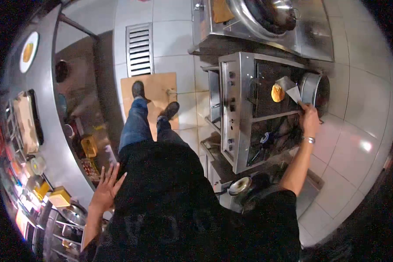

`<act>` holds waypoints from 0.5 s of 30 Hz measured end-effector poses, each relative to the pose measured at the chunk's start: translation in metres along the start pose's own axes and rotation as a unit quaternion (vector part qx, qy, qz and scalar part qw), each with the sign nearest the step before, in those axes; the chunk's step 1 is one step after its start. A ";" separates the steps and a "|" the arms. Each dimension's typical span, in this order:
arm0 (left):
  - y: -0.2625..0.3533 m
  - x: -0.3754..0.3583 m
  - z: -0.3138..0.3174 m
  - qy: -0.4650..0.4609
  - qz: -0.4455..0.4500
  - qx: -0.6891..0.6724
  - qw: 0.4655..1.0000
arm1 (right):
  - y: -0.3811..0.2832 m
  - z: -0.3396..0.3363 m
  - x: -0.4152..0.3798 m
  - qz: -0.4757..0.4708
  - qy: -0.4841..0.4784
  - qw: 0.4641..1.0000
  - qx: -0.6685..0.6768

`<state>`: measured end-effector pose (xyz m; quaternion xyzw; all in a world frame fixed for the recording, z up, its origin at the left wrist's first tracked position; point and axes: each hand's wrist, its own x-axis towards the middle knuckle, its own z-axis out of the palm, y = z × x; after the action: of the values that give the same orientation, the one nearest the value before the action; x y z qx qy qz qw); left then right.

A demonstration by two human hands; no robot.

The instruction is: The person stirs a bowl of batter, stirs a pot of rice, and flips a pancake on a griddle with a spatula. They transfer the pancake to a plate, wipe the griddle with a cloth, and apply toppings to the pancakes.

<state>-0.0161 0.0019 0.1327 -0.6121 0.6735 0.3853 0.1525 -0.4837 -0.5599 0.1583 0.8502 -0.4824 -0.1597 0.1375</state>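
My right hand (310,121) is closed around the handle of a metal spatula (291,89), out over the stove. The spatula's wide blade lies right beside a round, golden-brown piece of food (277,93), overlapping its edge in this view. Under both is the dark, flat cooking plate (265,74) of the stove. My left hand (106,187) hangs low at my side with its fingers spread, holding nothing, near the edge of the steel counter (70,161).
A metal pot (311,89) stands at the stove's back, beside an open burner (263,139). A large wok (270,15) sits on the neighbouring range. On the counter are a white plate (29,52) with food and a lined tray (25,122). Cardboard (155,102) lies underfoot.
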 end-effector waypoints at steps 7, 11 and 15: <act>-0.031 0.002 0.023 -0.035 0.021 -0.129 0.991 | 0.019 -0.010 0.055 -0.112 -0.052 0.992 -0.029; -0.045 0.003 0.030 -0.026 0.037 -0.132 0.990 | 0.003 -0.033 0.068 -0.107 -0.119 0.987 -0.002; -0.049 0.007 0.010 -0.043 0.023 -0.187 0.981 | 0.004 -0.032 0.069 -0.113 -0.124 0.986 -0.022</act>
<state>0.0264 0.0061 0.1053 -0.5972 0.5964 0.5336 0.0547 -0.4405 -0.6186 0.1791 0.8697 -0.3930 -0.2886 0.0767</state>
